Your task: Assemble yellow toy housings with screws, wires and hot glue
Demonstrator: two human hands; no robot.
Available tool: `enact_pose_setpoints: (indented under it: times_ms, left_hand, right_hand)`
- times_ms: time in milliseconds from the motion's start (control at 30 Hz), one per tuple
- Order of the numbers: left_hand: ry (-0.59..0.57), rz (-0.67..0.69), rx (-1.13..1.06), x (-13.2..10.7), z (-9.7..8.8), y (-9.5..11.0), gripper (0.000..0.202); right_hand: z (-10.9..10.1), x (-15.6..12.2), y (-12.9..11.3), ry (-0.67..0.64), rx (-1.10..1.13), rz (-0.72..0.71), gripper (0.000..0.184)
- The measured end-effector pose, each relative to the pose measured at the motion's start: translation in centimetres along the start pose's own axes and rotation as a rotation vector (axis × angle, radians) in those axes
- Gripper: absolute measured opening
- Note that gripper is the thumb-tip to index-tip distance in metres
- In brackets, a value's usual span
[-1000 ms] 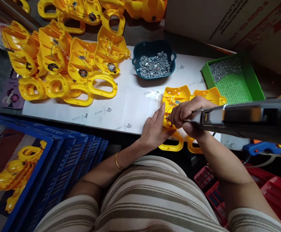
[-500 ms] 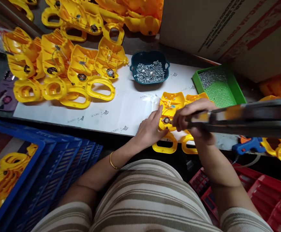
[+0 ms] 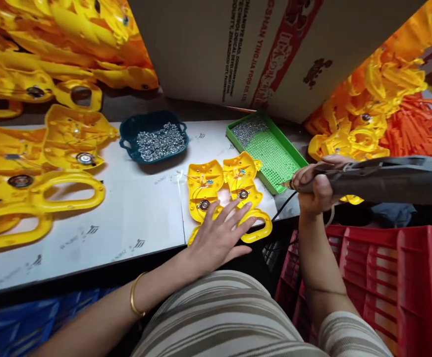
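Two yellow plastic shell halves lie side by side on the white board; the left shell (image 3: 204, 181) and the right shell (image 3: 240, 173) each hold wires, a small circuit board and a round speaker. My left hand (image 3: 219, 233) is spread flat over their lower part and handles, fingers apart, partly hiding them. A dark power screwdriver (image 3: 383, 181) is gripped in my right hand (image 3: 318, 186). Its tip points left, at the near right corner of a green tray (image 3: 281, 153) with small screws heaped at its far end.
A dark teal bowl (image 3: 127, 134) of shiny metal parts stands left of the tray. More yellow shells (image 3: 71, 134) crowd the left side. Behind stands a large cardboard box (image 3: 201, 54). Orange strips (image 3: 411, 129) lie at right, and a red crate (image 3: 372, 263) is below.
My view has swung right. My right hand has carried the screwdriver from the shell's speaker to the green tray. My left hand has shifted onto the shells' lower part, fingers spread.
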State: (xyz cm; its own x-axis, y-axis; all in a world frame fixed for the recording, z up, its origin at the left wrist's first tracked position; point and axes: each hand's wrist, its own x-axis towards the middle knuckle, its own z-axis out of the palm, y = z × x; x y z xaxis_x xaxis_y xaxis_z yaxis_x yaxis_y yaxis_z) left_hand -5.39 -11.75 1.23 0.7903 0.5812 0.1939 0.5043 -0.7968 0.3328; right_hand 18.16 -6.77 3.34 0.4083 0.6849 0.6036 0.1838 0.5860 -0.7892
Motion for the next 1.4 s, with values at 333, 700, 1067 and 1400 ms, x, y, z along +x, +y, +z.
enact_pose_setpoints:
  times_ms: [333,700,1067,1400]
  left_hand:
    - [-0.230,0.123,0.099,-0.5,-0.1,-1.3,0.044]
    - [-0.253,0.455,0.033,-4.6,-4.1,-8.8,0.048]
    - [-0.195,0.617,0.161,-6.5,-7.3,-14.9,0.066]
    - [-0.222,0.465,0.042,-9.6,-5.9,-16.2,0.067]
  right_hand:
    - [-1.4,-1.0,1.0,-0.105,-0.087,0.153,0.039]
    - [-9.7,-8.9,-1.9,0.358,-0.656,0.317,0.031]
    - [-12.6,-7.9,3.2,0.511,-0.677,0.701,0.066]
    - [-9.9,-12.2,1.9,0.726,-0.193,0.777,0.047]
